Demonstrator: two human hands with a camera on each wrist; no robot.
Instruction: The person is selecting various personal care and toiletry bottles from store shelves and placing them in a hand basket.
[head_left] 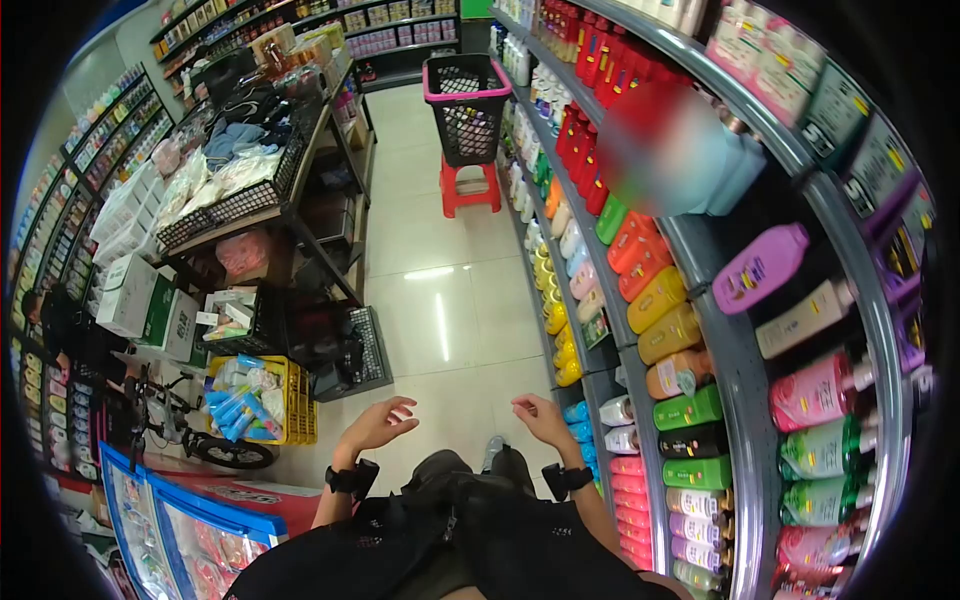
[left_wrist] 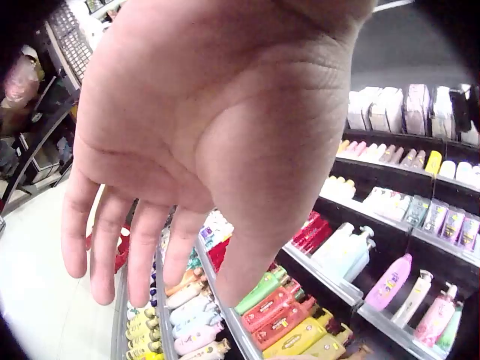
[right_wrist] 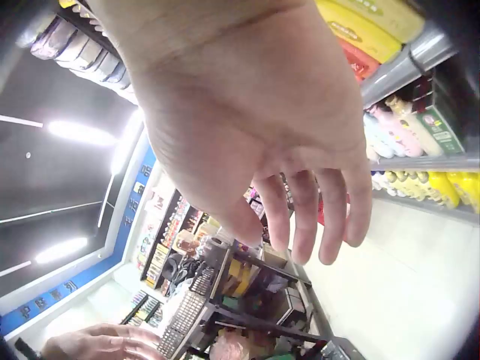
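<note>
Both hands are held out in front of the body over the aisle floor, palms facing inward, with nothing in them. My left hand (head_left: 378, 424) has loosely extended fingers; its bare palm fills the left wrist view. My right hand (head_left: 543, 418) hangs relaxed near the right-hand shelf, its fingers slightly bent and holding nothing. Closest to the right hand are blue packs (head_left: 580, 428) and white bottles (head_left: 618, 410) on the lower shelves. Higher up lie a purple bottle (head_left: 762, 268) and a pink pump bottle (head_left: 815, 390).
A black shopping basket (head_left: 466, 120) with a pink rim stands on a red stool (head_left: 470, 190) farther along the aisle. On the left are a table with a black crate (head_left: 230, 205), a yellow crate (head_left: 300, 400), a small bike (head_left: 180, 415) and a blue-edged freezer (head_left: 200, 500).
</note>
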